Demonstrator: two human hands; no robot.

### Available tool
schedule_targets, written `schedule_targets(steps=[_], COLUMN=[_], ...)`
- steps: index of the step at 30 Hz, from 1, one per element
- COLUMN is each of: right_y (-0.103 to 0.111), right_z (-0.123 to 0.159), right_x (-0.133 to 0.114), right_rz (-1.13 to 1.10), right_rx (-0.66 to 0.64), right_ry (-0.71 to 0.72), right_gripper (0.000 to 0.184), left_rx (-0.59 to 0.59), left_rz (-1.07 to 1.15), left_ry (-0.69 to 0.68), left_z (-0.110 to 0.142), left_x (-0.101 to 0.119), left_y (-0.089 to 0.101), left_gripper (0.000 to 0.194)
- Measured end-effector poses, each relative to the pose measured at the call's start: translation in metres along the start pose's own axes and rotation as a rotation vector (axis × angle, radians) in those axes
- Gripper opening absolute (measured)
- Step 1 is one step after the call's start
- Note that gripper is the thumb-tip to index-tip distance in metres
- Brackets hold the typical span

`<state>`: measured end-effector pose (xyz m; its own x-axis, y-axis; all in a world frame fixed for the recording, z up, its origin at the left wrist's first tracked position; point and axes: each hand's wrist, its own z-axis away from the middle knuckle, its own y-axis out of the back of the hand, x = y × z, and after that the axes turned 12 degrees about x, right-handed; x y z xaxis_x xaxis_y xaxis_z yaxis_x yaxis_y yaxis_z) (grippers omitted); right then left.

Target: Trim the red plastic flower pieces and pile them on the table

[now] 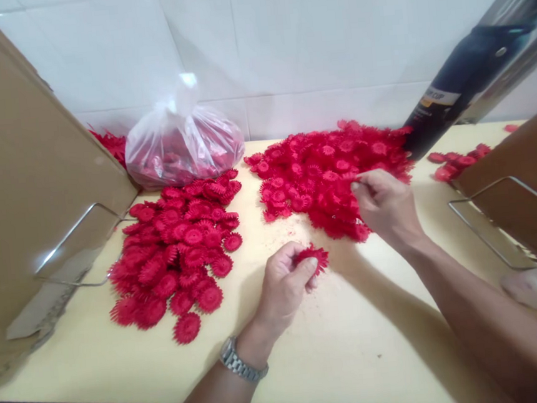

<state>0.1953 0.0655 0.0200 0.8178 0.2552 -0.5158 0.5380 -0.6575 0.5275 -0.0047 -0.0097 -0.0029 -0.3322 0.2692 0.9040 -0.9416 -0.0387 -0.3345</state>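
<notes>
My left hand (pixel 287 281), with a metal watch (pixel 242 360) at its wrist, is closed round a red toothed flower piece (pixel 319 258) above the table. Thumb and fingers press on it, and its fringed edge sticks out to the right. Over the right front of a large heap of red flower pieces (pixel 312 166), the fingertips of my right hand (pixel 386 204) are pinched together. Red shows at those fingertips, but what they grip blends into the heap. To the left lies a second pile of round, fringed red flower pieces (pixel 182 240).
A knotted clear plastic bag (pixel 183 146) of red pieces stands by the tiled wall (pixel 283 43). Cardboard panels with wire loops flank the pale table (pixel 338 358) at left (pixel 32 140) and right (pixel 524 173). A dark cylinder (pixel 456 85) leans behind the heap. Few red pieces (pixel 462 160) lie at right.
</notes>
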Motion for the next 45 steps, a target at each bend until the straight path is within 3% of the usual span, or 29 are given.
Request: schedule_targets(steps=[4, 7, 9, 13, 17, 20, 24, 27, 31, 37, 41, 45], right_y=[-0.007, -0.002, 0.005, 0.01, 0.002, -0.002, -0.001, 0.0, 0.002, 0.003, -0.002, -0.004], right_z=[-0.009, 0.0, 0.01, 0.03, 0.042, 0.046, 0.049, 0.051, 0.051, 0.053, 0.053, 0.043], right_x=[0.013, -0.001, -0.02, -0.052, -0.062, -0.062, -0.057, -0.051, -0.048, -0.052, -0.047, -0.031], right_rz=[0.244, 0.165, -0.052, -0.489, -0.674, -0.699, -0.763, -0.801, -0.663, -0.513, -0.542, -0.63], right_rx=[-0.036, -0.027, -0.126, -0.522, -0.784, -0.847, -0.831, -0.748, -0.659, -0.59, -0.542, -0.4], right_ry=[0.23, 0.257, 0.204, -0.008, -0.16, -0.273, -0.375, -0.386, -0.281, -0.105, -0.262, -0.461], right_gripper=[0.026, 0.032, 0.024, 0.017, 0.02, 0.02, 0.021, 0.022, 0.019, 0.015, 0.017, 0.019], left_rx=[0.074, 0.116, 0.153, 0.167, 0.147, 0.145, 0.047, -0.026, -0.024, 0.081, 0.088, 0.093], left_rz=[0.022, 0.037, 0.032, -0.01, -0.07, -0.105, -0.055, -0.054, -0.087, -0.196, -0.12, -0.016], left_ry=[0.013, 0.014, -0.006, -0.042, -0.077, -0.105, -0.11, -0.119, -0.118, -0.137, -0.124, -0.092], left_z=[-0.002, -0.003, -0.003, -0.003, -0.005, -0.005, -0.004, -0.003, -0.002, -0.002, -0.004, -0.006], left_x=[0.002, 0.002, 0.001, -0.001, -0.002, -0.004, -0.004, -0.003, 0.0, 0.0, -0.004, -0.004], left_y=[0.002, 0.003, 0.004, 0.006, 0.007, 0.008, 0.01, 0.011, 0.009, 0.005, 0.008, 0.012], left_gripper=[0.015, 0.019, 0.023, 0.031, 0.04, 0.039, 0.035, 0.026, 0.018, 0.015, 0.016, 0.017])
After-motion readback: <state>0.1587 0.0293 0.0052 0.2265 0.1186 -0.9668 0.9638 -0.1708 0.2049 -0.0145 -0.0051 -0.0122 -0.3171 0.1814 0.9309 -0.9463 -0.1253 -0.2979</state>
